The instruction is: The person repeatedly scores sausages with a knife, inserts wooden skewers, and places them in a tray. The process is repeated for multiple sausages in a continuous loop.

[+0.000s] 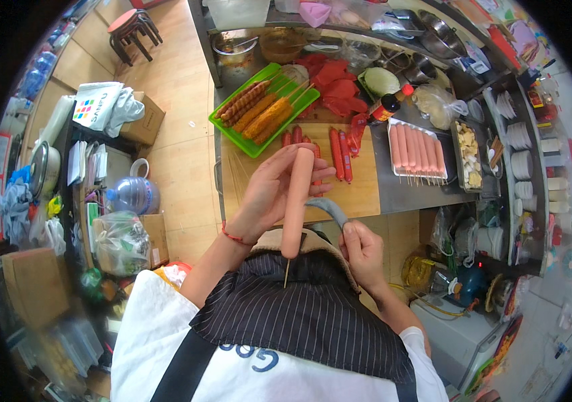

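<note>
My left hand (268, 188), with a red cord at the wrist, holds a pink peeled sausage (296, 206). The sausage stands lengthwise before my apron, and a thin wooden skewer (286, 275) sticks out of its near end. In my right hand (364, 248) is a curved grey tool (330, 207); its far end passes close to the sausage, and I cannot tell its exact kind. Beyond my left fingers, red-wrapped sausages (336, 153) lie on a wooden cutting board (364, 186). Loose skewers (235, 173) rest at the board's left.
A green tray (253, 149) of skewered food overlaps the board's far left. To the right stand a white tray (394, 171) of skewered sausages, a metal tray (473, 186) of cut pieces and a sauce bottle (385, 108). Red wrappers (334, 80) lie behind. A shelf edge (286, 26) overhangs the back.
</note>
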Demonstrator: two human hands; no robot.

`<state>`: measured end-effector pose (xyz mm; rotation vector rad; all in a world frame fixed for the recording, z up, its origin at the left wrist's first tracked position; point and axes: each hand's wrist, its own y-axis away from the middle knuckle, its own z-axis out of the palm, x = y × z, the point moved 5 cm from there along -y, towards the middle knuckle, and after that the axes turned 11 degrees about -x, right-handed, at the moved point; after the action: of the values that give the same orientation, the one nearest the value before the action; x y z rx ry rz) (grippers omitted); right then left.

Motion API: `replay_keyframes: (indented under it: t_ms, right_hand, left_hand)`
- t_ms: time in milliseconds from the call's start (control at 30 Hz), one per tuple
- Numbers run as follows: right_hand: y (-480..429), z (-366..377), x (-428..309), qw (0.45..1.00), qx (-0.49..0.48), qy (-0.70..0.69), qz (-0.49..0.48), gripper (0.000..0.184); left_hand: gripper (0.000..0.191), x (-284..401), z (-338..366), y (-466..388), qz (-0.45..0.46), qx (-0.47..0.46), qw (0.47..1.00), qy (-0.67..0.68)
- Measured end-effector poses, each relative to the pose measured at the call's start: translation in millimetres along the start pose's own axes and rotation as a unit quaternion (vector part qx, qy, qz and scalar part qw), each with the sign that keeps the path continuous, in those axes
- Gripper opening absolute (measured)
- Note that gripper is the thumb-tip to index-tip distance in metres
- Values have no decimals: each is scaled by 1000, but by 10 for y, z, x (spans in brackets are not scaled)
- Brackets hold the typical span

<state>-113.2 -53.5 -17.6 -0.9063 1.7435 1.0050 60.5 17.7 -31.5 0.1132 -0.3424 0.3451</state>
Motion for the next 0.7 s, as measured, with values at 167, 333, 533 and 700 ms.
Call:
replay_keyframes:
  t_ms: [167,333,533,700]
  right_hand:
    - [122,161,3,994,-49,66,-73,25]
    - [129,249,67,987,-116,80,-74,23]
    - [-212,-196,-75,999,-15,-39,-24,28]
    - [-592,-330,-179,998,7,-30,-53,35]
  left_hand:
    - [31,8,20,-4,4,9,1000,14]
    - [30,29,-21,-4,18,42,998,-46]
    - [37,60,24,-77,-24,-1,993,-115]
    - [39,-40,124,-115,-69,-28,996,-47]
